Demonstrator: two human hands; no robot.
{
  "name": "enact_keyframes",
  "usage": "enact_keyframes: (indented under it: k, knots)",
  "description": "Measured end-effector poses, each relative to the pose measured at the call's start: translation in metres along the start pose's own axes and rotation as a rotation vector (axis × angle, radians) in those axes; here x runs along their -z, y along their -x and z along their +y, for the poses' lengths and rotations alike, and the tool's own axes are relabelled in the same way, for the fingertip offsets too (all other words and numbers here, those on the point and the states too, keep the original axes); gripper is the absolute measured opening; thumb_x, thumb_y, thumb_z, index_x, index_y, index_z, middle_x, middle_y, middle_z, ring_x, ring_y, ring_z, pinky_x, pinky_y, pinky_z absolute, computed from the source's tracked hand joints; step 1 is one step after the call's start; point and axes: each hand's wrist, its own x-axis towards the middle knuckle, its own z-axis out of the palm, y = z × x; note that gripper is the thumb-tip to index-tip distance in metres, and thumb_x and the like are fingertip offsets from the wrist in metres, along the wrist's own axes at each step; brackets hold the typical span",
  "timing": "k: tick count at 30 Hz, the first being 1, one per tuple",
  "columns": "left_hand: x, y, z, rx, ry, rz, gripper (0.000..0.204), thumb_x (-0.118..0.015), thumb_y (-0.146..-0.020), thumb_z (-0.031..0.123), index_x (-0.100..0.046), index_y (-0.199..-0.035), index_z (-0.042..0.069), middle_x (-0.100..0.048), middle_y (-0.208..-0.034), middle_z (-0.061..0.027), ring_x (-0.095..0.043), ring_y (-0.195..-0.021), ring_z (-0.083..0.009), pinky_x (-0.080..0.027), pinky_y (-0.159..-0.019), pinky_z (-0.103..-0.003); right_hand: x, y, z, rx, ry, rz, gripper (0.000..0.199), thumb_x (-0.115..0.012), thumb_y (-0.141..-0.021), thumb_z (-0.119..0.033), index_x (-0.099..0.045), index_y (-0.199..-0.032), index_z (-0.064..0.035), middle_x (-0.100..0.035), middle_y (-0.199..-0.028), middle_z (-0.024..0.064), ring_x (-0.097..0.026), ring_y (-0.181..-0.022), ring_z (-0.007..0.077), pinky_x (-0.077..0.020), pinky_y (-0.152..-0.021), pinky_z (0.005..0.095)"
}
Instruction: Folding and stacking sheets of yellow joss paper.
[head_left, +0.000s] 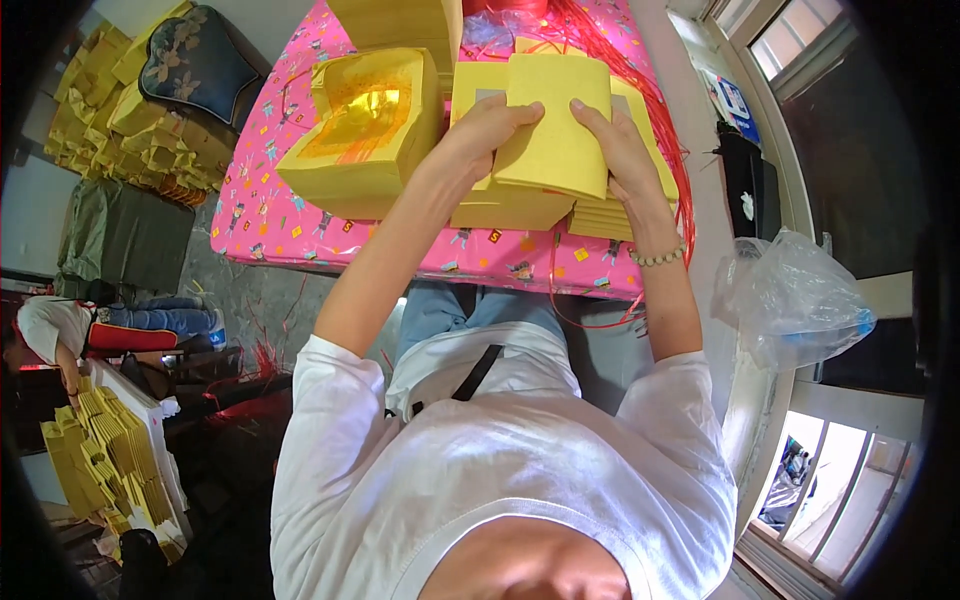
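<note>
Between my two hands is a curved bundle of yellow paper sheets [555, 125], bent slightly, above other yellow stacks. My left hand [490, 130] grips its left side with the thumb on top. My right hand [617, 145] grips its right side the same way, a beaded bracelet on that wrist. Beneath lie a yellow paper stack [515, 210] and, to the right, a layered pile of yellow sheets [600, 220]. Left of my left forearm stands a large yellow paper block [350, 185] with a gold and orange patch on its top.
A pink patterned cloth [265, 220] covers the table. Red plastic strands [670, 110] run along its right side. A clear plastic bag [800, 300] hangs by the window at right. Heaped yellow paper [130, 130] and a cushioned chair [195, 65] stand at left. Another person [55, 330] works beside yellow stacks lower left.
</note>
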Motion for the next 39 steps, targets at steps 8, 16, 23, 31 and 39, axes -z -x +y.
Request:
enact_keyframes:
  k: [8, 16, 23, 31, 39]
  knots:
    - [-0.014, 0.017, -0.022, -0.565, -0.157, -0.020, 0.029, -0.049, -0.095, 0.008, -0.039, -0.121, 0.001, -0.055, -0.111, -0.0086, -0.053, -0.104, -0.0127, -0.044, -0.088, -0.028, -0.004, 0.014, 0.006, 0.271, 0.053, -0.013, 0.037, -0.059, -0.094, -0.019, -0.052, -0.124, 0.0019, -0.062, -0.115, 0.0075, -0.059, -0.100, 0.0112, -0.0477, -0.086, 0.0268]
    - [-0.027, 0.032, -0.028, -0.644, -0.091, -0.048, 0.032, -0.047, -0.095, 0.005, -0.038, -0.125, 0.002, -0.052, -0.117, -0.0082, -0.049, -0.109, -0.0124, -0.041, -0.092, -0.029, 0.003, 0.029, 0.008, 0.286, 0.003, 0.010, 0.036, -0.060, -0.094, -0.020, -0.054, -0.122, 0.0016, -0.064, -0.111, 0.0060, -0.059, -0.097, 0.0089, -0.0479, -0.083, 0.0247]
    - [-0.031, 0.045, -0.039, -0.671, -0.056, -0.057, 0.036, -0.047, -0.094, 0.004, -0.038, -0.129, 0.002, -0.051, -0.120, -0.0076, -0.047, -0.112, -0.0123, -0.040, -0.095, -0.028, 0.004, 0.044, 0.002, 0.336, 0.093, 0.104, 0.029, -0.060, -0.094, -0.020, -0.061, -0.114, 0.0010, -0.066, -0.098, 0.0032, -0.059, -0.085, 0.0052, -0.0472, -0.074, 0.0213]
    - [-0.033, 0.053, -0.047, -0.513, -0.131, -0.083, 0.038, -0.048, -0.094, 0.004, -0.038, -0.130, 0.002, -0.052, -0.121, -0.0074, -0.048, -0.112, -0.0129, -0.039, -0.096, -0.029, 0.011, 0.048, -0.001, 0.401, 0.037, 0.292, 0.023, -0.059, -0.094, -0.020, -0.065, -0.099, 0.0016, -0.065, -0.083, -0.0017, -0.054, -0.070, 0.0005, -0.0433, -0.063, 0.0180]
    - [-0.032, 0.052, -0.040, -0.438, -0.148, -0.070, 0.037, -0.050, -0.094, 0.006, -0.040, -0.129, 0.002, -0.053, -0.121, -0.0081, -0.049, -0.113, -0.0143, -0.039, -0.096, -0.030, 0.017, 0.073, 0.002, 0.166, 0.137, 0.105, 0.025, -0.063, -0.092, -0.020, -0.065, -0.101, 0.0029, -0.068, -0.084, 0.0039, -0.063, -0.069, 0.0063, -0.0520, -0.057, 0.0211]
